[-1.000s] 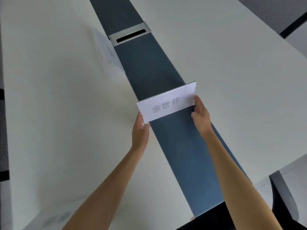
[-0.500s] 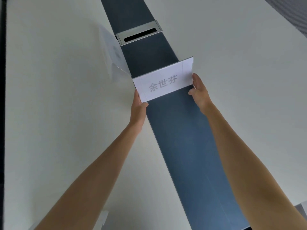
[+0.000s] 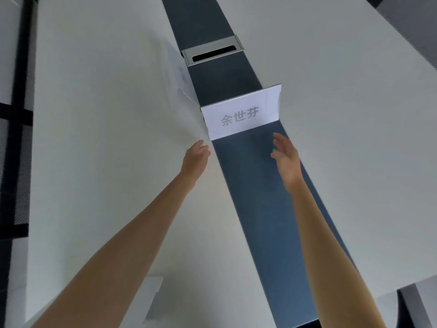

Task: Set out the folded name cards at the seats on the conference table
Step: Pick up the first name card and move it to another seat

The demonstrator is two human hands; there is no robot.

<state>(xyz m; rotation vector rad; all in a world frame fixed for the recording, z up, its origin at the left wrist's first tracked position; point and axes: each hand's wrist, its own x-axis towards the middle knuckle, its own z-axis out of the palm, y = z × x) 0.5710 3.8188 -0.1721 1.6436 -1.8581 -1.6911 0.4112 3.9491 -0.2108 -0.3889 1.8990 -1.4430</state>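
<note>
Matt white paper name card [image 3: 241, 114]; smooth matt white table [image 3: 106, 138], dark blue centre strip [image 3: 264, 209], brushed metal cable port [image 3: 212, 53].

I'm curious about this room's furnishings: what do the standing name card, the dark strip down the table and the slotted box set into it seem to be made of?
Name card: thin white paper or light card, matte, with a visible fold.
Dark strip: blue-grey, matte, faintly textured, perhaps laminate or leatherette; hard to tell.
Slotted box: looks like brushed silvery metal, with a pale sheen on its frame.
</note>
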